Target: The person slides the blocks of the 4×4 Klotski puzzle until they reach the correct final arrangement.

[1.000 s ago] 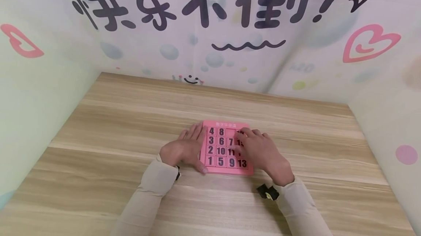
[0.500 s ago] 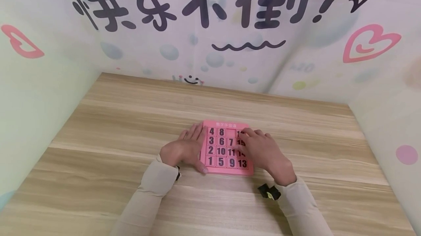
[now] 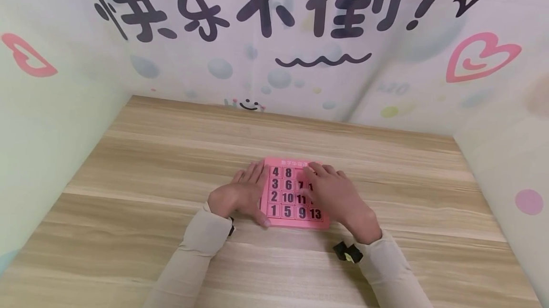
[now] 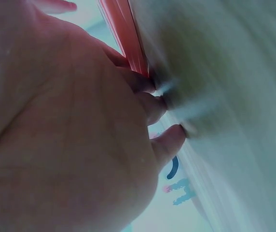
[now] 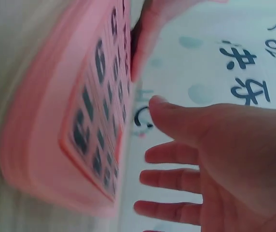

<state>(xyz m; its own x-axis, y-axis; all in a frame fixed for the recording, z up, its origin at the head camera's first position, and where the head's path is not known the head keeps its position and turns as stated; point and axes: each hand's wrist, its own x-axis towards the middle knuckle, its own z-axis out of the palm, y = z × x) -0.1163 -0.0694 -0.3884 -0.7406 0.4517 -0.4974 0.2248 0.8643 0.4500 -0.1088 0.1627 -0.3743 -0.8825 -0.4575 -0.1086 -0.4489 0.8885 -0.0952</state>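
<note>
A pink sliding number puzzle (image 3: pixel 288 222) lies flat on the table, with dark numbers on its square tiles. Its empty slot is in the far row, right of the 8. My left hand (image 3: pixel 238 197) lies along the puzzle's left side, fingers extended and thumb at the near left corner; in the left wrist view its fingertips reach down at the pink edge (image 4: pixel 123 34). Over the right columns is my right hand (image 3: pixel 340 198), its fingers near the empty slot and hiding several right-hand tiles. The right wrist view shows this hand (image 5: pixel 244 159) with fingers extended above the tiles.
The wood-grain table (image 3: pixel 171 155) ends at a white printed backdrop (image 3: pixel 253 74) with large dark characters. Pale walls (image 3: pixel 47 131) rise on both sides. Each wrist wears a dark strap piece, such as the black one (image 3: pixel 347 252) by the right sleeve.
The right hand shifts slightly left and toward the far edge, now covering the far right tile and part of the empty slot. The left hand and the puzzle stay in place.
</note>
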